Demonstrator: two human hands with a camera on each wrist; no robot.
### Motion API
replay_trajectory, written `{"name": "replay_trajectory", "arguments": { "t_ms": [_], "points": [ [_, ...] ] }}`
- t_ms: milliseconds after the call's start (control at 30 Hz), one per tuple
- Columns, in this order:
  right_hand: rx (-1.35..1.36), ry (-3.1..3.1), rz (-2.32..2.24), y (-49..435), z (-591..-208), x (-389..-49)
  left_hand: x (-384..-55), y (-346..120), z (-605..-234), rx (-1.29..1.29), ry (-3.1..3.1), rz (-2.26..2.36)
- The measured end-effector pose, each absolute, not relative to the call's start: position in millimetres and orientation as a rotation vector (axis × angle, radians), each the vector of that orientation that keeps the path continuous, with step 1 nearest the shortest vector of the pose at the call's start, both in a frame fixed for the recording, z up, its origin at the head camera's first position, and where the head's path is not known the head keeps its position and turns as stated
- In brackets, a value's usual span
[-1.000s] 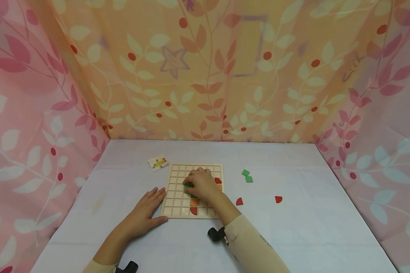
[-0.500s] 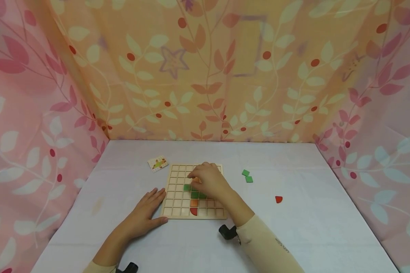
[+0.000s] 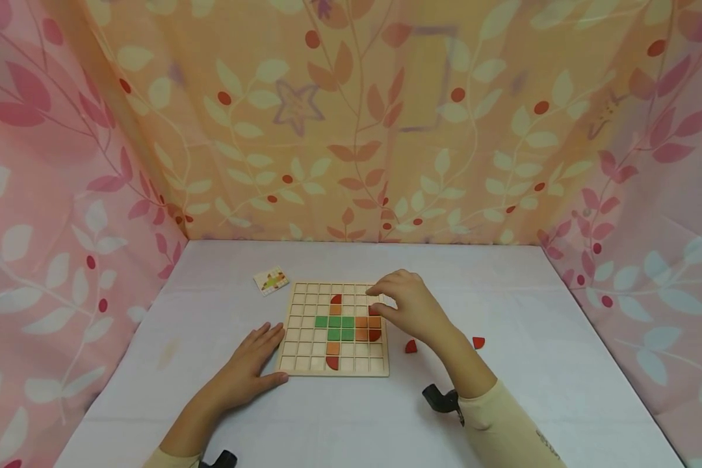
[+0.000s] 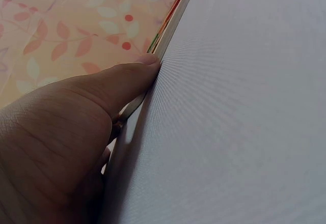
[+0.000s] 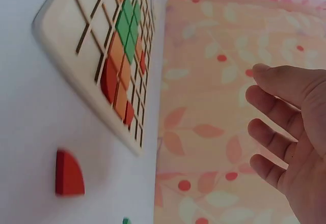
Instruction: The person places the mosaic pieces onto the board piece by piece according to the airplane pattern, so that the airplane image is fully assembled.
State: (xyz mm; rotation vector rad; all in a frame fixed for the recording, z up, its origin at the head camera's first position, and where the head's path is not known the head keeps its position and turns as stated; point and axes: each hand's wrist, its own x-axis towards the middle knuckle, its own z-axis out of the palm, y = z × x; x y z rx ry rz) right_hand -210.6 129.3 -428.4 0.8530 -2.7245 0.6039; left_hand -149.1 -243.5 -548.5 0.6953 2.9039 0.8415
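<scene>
A wooden grid board (image 3: 304,375) lies on the table, bearing several green squares (image 3: 335,328), orange squares (image 3: 333,349) and red quarter-round pieces (image 3: 332,363). My left hand (image 3: 248,364) lies along the board's left side, fingers extended, its thumb near the front corner. The left wrist view has that thumb (image 4: 130,79) against the board's edge. Over the board's right edge hovers my right hand (image 3: 415,305), fingers loosely bent and apart. Nothing is between those fingers (image 5: 272,107) in the right wrist view. The hand covers part of the board's upper right corner.
Two loose red quarter-round pieces lie right of the board, one nearer (image 3: 411,346) and one farther out (image 3: 478,342). A loose green piece (image 5: 127,221) peeks in at the right wrist view's bottom. A small pattern card (image 3: 271,281) sits at the board's back left.
My right hand has moved right from the board's middle to its right edge, uncovering the pieces there. In the head view it now hides the loose green squares. The left hand stays put.
</scene>
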Motion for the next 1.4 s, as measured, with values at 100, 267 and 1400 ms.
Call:
{"name": "replay_trajectory", "arguments": {
  "t_ms": [100, 267, 1400],
  "points": [
    [0.816, -2.725, 0.602, 144, -431, -207, -150, -244, -550, 0.700, 2.906, 0.832],
    [0.751, -2.731, 0.640, 162, -439, -205, -151, -245, -552, 0.715, 2.918, 0.831],
    [0.306, -2.825, 1.004, 232, -487, -232, -149, -244, -550, 0.697, 2.912, 0.831]
  ]
}}
